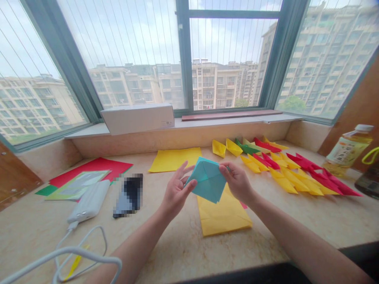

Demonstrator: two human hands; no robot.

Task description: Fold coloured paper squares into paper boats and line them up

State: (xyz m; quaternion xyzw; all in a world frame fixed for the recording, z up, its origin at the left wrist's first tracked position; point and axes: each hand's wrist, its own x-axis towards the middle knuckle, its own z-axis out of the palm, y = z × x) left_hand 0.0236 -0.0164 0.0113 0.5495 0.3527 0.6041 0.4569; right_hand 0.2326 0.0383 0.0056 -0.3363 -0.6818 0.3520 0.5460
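A folded square of light blue paper (207, 179), with crease lines across its face, is held up over the counter between my two hands. My left hand (179, 187) has its thumb on the paper's left corner, the other fingers behind and partly spread. With thumb and fingers my right hand (235, 179) pinches the upper right edge. Below the blue paper lies a folded yellow paper stack (223, 217) on the counter, a bit of red showing at its right side. Farther back is a flat yellow sheet (174, 158).
Folded paper boats (291, 179) in yellow, red and green fill the right side, beside a drink bottle (348, 150). At left are red sheets (94, 170), a white power bank (89, 202) with a cable (85, 252), and a pixelated dark object (128, 195). A white box (139, 119) stands on the sill.
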